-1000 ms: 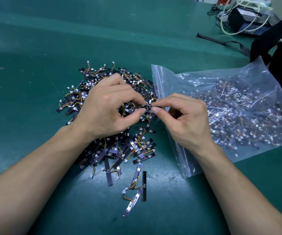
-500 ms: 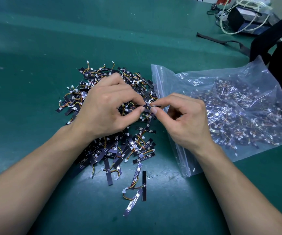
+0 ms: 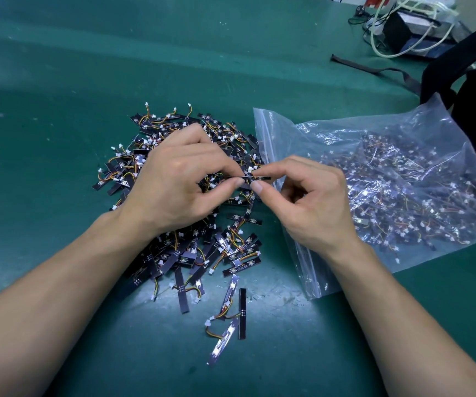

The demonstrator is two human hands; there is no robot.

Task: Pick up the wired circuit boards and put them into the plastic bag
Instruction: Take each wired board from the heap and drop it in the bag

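A heap of small black wired circuit boards (image 3: 231, 250) with orange-yellow leads and white plugs lies on the green table. My left hand (image 3: 179, 181) and my right hand (image 3: 311, 202) meet above the heap, both pinching one thin black circuit board (image 3: 255, 177) between thumb and forefinger, held level. To the right lies a clear zip plastic bag (image 3: 403, 156) holding many more boards, its mouth (image 3: 262, 130) facing the heap, just behind my right fingertips. A few stray boards (image 3: 242, 313) lie nearer to me.
The green mat (image 3: 87, 81) stretches far and left. A black bag or strap (image 3: 460, 67) sits at the far right behind the plastic bag. A dark box with white cables (image 3: 411, 27) stands in the far right corner.
Both hands stay in nearly the same spot, still pinching the one board between them. The fingertips have shifted only slightly.
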